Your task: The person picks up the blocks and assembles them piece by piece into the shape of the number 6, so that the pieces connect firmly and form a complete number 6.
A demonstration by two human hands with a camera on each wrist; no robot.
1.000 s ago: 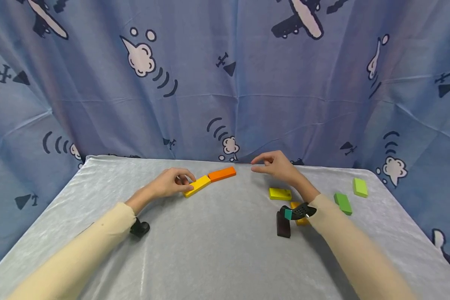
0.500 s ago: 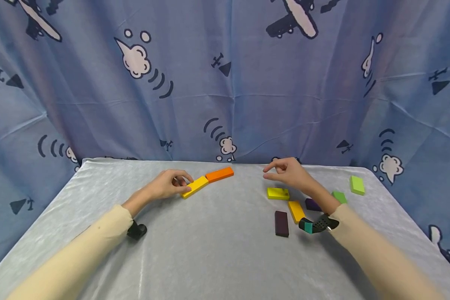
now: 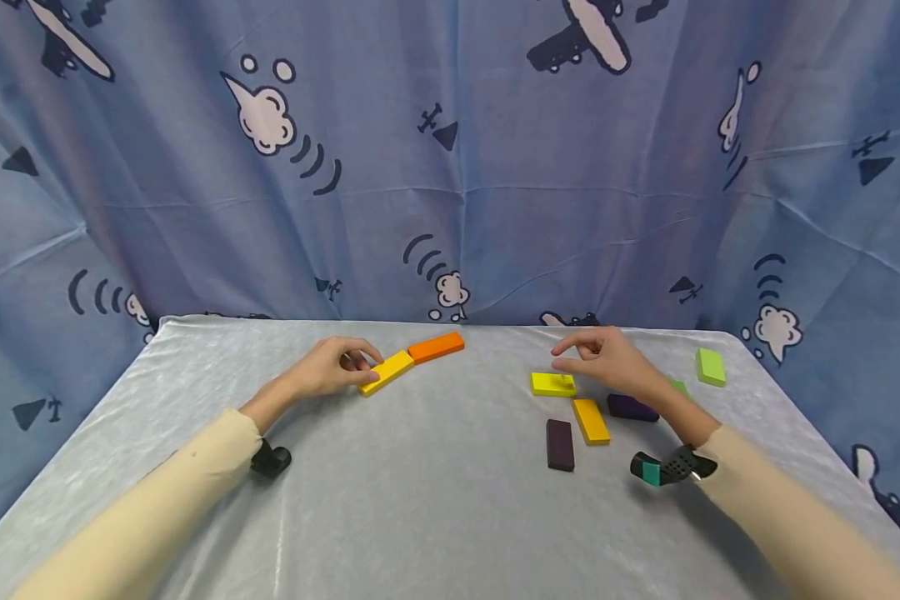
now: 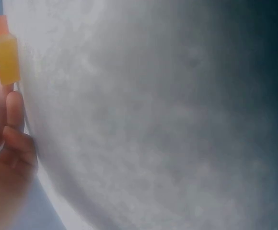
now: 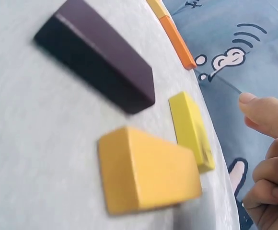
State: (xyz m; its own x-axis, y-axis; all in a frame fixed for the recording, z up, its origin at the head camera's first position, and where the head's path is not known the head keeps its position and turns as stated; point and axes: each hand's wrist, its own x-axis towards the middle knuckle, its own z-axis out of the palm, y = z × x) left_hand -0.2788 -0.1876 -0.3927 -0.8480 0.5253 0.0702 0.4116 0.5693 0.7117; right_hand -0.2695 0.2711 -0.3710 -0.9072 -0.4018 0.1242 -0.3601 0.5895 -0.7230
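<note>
In the head view my left hand (image 3: pixel 326 367) pinches a yellow block (image 3: pixel 387 372) by its near end, thumb on one side and fingers on the other. That block lies on the cloth, its far end meeting an orange block (image 3: pixel 437 347), so the two form a bent line. My right hand (image 3: pixel 607 360) hovers over the right side, holding nothing; a gap shows between its thumb and index finger. Nearest to it is a lemon-yellow block (image 3: pixel 552 384) with a dark mark, also seen in the right wrist view beside an amber block (image 5: pixel 151 172).
A dark brown block (image 3: pixel 560 445) and a dark purple block (image 3: pixel 632 407) lie near the amber one. A lime block (image 3: pixel 710 367) sits far right; my right forearm mostly hides a green block (image 3: pixel 678 387). Behind the grey-clothed table (image 3: pixel 420 500) hangs a blue patterned curtain (image 3: pixel 390 125).
My right hand has moved right and slightly nearer, away from the orange block, uncovering the amber and purple blocks. My left hand stays at the yellow block.
</note>
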